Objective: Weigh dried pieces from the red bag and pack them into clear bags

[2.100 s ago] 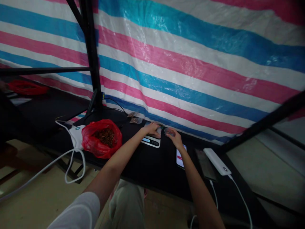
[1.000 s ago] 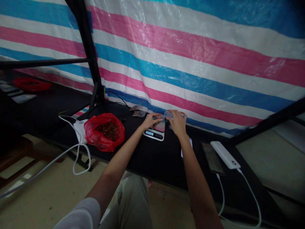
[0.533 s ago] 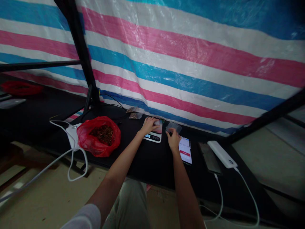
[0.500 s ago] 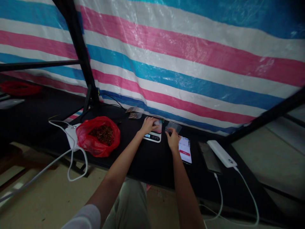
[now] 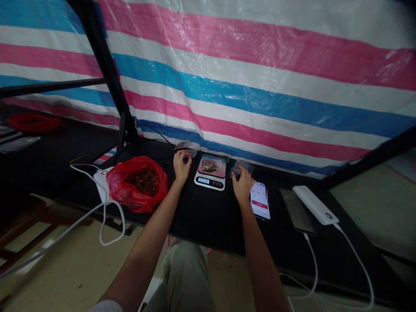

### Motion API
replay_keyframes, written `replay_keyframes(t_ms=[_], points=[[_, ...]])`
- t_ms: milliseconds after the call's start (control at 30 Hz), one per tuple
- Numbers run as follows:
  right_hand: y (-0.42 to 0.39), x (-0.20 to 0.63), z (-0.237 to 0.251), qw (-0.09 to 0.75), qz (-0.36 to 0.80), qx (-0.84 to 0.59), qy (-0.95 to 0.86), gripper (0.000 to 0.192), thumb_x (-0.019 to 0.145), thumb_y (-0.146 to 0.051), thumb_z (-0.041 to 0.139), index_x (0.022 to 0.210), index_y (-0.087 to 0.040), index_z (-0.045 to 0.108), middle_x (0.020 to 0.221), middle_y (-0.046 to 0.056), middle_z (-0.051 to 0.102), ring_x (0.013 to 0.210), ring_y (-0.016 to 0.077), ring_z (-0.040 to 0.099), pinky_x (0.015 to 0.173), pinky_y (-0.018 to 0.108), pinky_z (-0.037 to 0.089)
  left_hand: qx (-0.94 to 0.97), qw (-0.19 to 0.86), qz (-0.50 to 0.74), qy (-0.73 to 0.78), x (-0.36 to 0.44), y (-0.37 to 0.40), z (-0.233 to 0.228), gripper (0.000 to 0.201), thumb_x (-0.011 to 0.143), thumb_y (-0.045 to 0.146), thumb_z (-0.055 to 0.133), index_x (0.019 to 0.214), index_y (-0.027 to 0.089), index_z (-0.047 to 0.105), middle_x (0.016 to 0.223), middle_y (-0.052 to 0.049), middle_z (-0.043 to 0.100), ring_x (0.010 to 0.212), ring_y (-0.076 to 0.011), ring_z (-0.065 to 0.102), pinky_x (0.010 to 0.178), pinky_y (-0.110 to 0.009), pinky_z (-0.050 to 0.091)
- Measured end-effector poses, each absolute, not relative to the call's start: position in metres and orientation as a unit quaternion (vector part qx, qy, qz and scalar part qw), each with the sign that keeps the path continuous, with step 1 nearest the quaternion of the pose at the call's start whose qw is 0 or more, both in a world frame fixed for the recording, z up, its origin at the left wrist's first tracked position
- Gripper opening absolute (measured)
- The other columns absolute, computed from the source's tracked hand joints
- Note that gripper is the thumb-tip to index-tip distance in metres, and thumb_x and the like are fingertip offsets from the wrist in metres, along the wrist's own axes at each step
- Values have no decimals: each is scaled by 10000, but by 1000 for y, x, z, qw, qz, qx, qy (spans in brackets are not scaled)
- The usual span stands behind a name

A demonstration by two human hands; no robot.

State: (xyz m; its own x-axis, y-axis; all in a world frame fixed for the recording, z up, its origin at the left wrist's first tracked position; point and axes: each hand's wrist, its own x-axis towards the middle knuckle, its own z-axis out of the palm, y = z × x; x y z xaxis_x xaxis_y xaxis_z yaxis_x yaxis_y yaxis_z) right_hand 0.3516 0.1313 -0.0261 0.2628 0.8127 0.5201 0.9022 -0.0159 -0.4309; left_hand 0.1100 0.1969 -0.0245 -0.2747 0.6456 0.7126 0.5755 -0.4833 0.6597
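A filled packet (image 5: pixel 209 165) lies on a scale (image 5: pixel 202 186), between the curled left hand (image 5: pixel 181 168), its grip unclear, and the right hand (image 5: pixel 242 185), whose thumb and fingers stand apart at clear bags (image 5: pixel 248 167).

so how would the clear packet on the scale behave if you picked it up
The clear packet would probably feel floppy, as it looks thin and wrinkled. The brown bits inside look loose, so they may well shift as it lifts. Shiny glints suggest it could be slightly slippery.
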Motion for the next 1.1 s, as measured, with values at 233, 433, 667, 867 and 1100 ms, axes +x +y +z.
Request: replay_keyframes(t_ms=[233, 433, 667, 867, 1100], points=[[128, 345, -20, 398, -84, -692, -597, 152, 830, -259, 440, 897, -189, 557, 916, 54, 622, 893, 215, 513, 778, 324, 242, 581, 30, 642, 499, 115, 204, -31, 83, 698, 104, 602, 704, 185, 618, 884, -32, 591, 895, -173, 547, 837, -314, 424], [127, 342, -17, 391, -83, -680, -615, 103, 810, -221, 465, 805, -206, 567, 892, 24, 620, 878, 202, 510, 765, 309, 236, 603, 32, 630, 489, 119, 203, -30, 95, 698, 95, 608, 699, 189, 624, 888, -31, 595, 899, -174, 546, 835, -319, 420], [127, 342, -18, 390, -82, -681, -615, 94, 815, -239, 470, 807, -200, 556, 860, 22, 617, 867, 198, 516, 759, 306, 244, 600, 43, 630, 491, 120, 203, -28, 110, 697, 85, 608, 706, 194, 626, 884, -30, 592, 905, -174, 544, 838, -315, 418], [127, 340, -17, 407, -61, -676, -611, 135, 825, -282, 467, 842, -203, 574, 862, 23, 620, 871, 198, 524, 760, 305, 267, 594, 46, 635, 492, 120, 204, -28, 85, 713, 109, 606, 723, 193, 613, 873, -31, 585, 907, -172, 542, 830, -306, 419], [151, 349, -15, 413, 7, -635, -653, 251, 844, -309, 424, 891, -201, 646, 931, 59, 638, 838, 199, 543, 767, 317, 355, 592, 59, 626, 504, 121, 205, -27, 31, 726, 169, 614, 722, 192, 594, 864, -29, 587, 892, -172, 543, 818, -308, 426]])
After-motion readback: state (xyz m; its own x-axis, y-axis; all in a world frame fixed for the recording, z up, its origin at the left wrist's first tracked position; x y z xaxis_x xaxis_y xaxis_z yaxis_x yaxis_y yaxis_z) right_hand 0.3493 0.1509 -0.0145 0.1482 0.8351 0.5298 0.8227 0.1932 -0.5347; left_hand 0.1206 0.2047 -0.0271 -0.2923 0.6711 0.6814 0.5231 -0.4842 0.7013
